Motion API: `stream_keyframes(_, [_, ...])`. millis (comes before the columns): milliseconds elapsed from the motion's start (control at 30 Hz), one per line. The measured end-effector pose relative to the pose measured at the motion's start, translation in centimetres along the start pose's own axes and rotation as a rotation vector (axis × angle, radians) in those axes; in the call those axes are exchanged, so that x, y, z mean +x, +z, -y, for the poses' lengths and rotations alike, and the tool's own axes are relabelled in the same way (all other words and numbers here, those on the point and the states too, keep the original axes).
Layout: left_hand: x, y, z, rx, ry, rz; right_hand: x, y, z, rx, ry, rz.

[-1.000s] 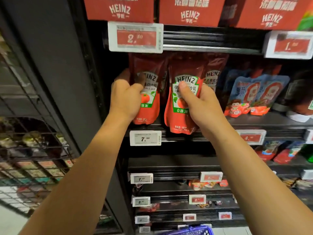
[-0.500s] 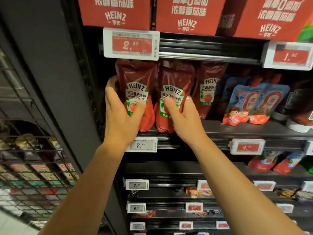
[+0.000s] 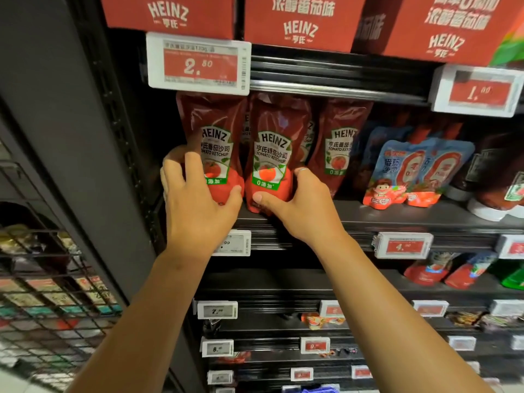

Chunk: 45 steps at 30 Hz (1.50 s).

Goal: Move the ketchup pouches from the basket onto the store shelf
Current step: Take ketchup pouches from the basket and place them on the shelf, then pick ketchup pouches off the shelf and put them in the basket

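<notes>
The left hand (image 3: 195, 205) cups the leftmost ketchup pouch (image 3: 214, 143), fingers curled round its left edge and thumb under its base. The right hand (image 3: 300, 205) grips the second pouch (image 3: 273, 148) low down. A third pouch (image 3: 338, 143) stands alongside, untouched. All three stand upright on the shelf (image 3: 397, 214).

Three ketchup pouches (image 3: 215, 146), two hands (image 3: 198, 205).

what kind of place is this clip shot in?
Almost certainly a grocery store aisle. Tiered dark shelves carry price tags clipped along their front edges, and rows of identical Heinz ketchup pouches stand facing out, with matching red Heinz boxes on the shelf above.
</notes>
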<state>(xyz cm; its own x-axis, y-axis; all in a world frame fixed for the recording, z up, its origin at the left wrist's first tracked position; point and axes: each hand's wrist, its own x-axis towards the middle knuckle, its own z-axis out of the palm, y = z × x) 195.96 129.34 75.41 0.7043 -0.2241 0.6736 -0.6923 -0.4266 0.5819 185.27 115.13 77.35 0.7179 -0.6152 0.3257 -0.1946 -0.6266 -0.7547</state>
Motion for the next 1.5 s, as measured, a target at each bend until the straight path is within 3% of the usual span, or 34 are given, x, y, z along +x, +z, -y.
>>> stream_keyframes(233, [-0.7, -0.4, -0.2, 0.068, 0.031, -0.001, -0.3, -0.6, -0.4, 0.0, 0.016, 0.052])
stream_keyframes(467, [-1.2, -0.2, -0.6, 0.093, 0.069, -0.071, 0.7, 0.5, -0.1, -0.157, 0.056, -0.026])
stream_keyframes(967, [-1.8, 0.1, -0.1, 0.0, 0.042, -0.11, 0.7, 1.1, -0.4, -0.251, 0.017, -0.095])
stream_keyframes(1133, [-2.5, 0.0, 0.2, -0.045, 0.048, -0.111, -0.2, 0.5, -0.6, -0.132, 0.031, -0.131])
stream_keyframes(1300, [-4.2, -0.7, -0.6, -0.065, 0.051, -0.105, -2.0, -1.8, -1.8, -0.045, -0.035, -0.064])
stream_keyframes(1500, [-9.6, -0.8, -1.8, -0.023, 0.249, -0.149, -6.6, -6.7, -6.4, 0.124, -0.213, -0.057])
